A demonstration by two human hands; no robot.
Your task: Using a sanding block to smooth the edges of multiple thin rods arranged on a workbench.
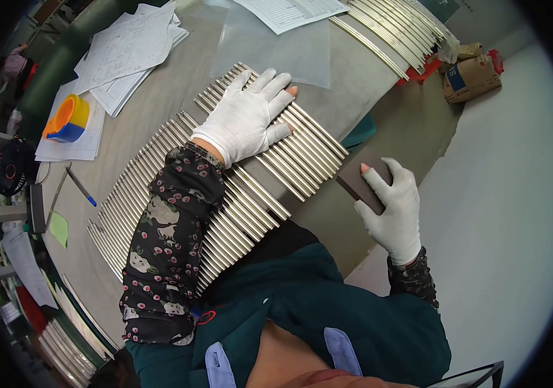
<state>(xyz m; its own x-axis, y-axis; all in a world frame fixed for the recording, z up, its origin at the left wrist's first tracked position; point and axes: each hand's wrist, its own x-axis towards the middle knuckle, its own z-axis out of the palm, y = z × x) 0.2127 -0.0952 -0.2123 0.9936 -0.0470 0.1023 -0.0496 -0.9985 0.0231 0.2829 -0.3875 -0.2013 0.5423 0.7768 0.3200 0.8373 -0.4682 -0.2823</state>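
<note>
A row of shiny metal rods (153, 174) lies side by side across the grey table, their ends hanging toward my lap. My left hand (244, 116), in a white glove with some bare fingertips, rests flat on the far part of the row with its fingers spread. One gap splits the rods just below that hand. Beyond the rod ends, off the table's edge, my right hand (393, 207) is closed around a dark brown flat block (376, 183). It wears a white glove too. The block's thin edge faces the rods, and the two look apart.
Loose papers (127, 55) and a roll of yellow tape (72, 113) lie at the far left, near a blue pen (82, 187). A clear plastic sheet (276, 45) sits beyond the rods. More rods (393, 32) lie at the far right, by a brown bag (474, 77) below.
</note>
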